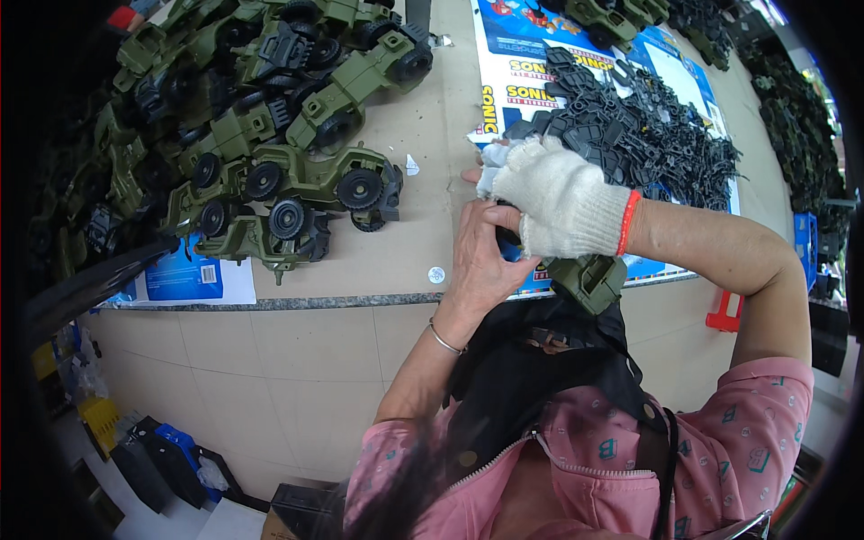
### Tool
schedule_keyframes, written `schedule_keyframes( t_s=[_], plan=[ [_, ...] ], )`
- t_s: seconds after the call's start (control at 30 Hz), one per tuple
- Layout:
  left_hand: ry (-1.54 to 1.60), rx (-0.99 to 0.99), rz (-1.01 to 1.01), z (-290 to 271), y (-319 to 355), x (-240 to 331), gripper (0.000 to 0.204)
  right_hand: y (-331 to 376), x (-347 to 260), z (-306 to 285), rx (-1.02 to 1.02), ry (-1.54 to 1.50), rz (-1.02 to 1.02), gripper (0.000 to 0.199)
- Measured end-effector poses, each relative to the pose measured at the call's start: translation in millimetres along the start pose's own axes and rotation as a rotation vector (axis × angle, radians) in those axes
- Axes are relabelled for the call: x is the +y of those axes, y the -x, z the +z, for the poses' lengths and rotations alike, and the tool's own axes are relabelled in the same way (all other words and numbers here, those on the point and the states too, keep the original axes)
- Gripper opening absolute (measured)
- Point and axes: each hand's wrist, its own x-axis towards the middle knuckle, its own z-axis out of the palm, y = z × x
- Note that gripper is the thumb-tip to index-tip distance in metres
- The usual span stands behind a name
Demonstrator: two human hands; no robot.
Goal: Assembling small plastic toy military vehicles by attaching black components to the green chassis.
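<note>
My left hand [479, 256], bare with a thin bracelet at the wrist, grips the near end of an olive green toy truck body [589, 281] at the table's front edge. My right hand [560, 200], in a white knit glove with a red cuff, closes over the same toy from above and hides most of it. Only the toy's green rear block shows below the glove. A black wheel part is partly visible between the two hands.
Several assembled green toy trucks with black wheels [310, 184] are heaped at the left on the tan table [423, 126]. A pile of black plastic parts [643, 135] lies on a printed blue sheet [517, 67] behind my hands. Crates stand on the floor at lower left.
</note>
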Motion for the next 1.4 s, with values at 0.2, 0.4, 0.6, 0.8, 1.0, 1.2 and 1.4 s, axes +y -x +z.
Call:
schedule_keyframes(
  t_s=[0.2,0.4,0.6,0.8,1.0,1.2,1.4],
  plan=[
    [-0.001,0.001,-0.027,1,-6,5,0.071,-3,9,-2,-0.045,-0.299,0.007,0.056],
    [0.316,0.239,-0.245,-9,-8,19,0.072,65,23,-5,0.575,-0.231,0.062,0.096],
    [-0.091,0.136,0.071,-14,-67,67,0.091,127,43,34,0.603,-0.912,0.309,0.081],
    [-0.403,0.223,0.209,-64,-63,75,0.063,112,280,57,0.728,-1.403,0.313,0.050],
    [-0.716,0.457,0.104,-149,-94,25,0.028,56,338,-4,1.150,-0.643,0.513,0.060],
    [-1.172,-0.195,0.001,-126,-189,-22,0.078,80,125,19,0.826,-0.657,0.170,0.039],
    [-1.141,-0.246,0.073,-131,-221,-40,0.080,158,88,105,0.807,-0.332,0.343,0.027]
  ],
)
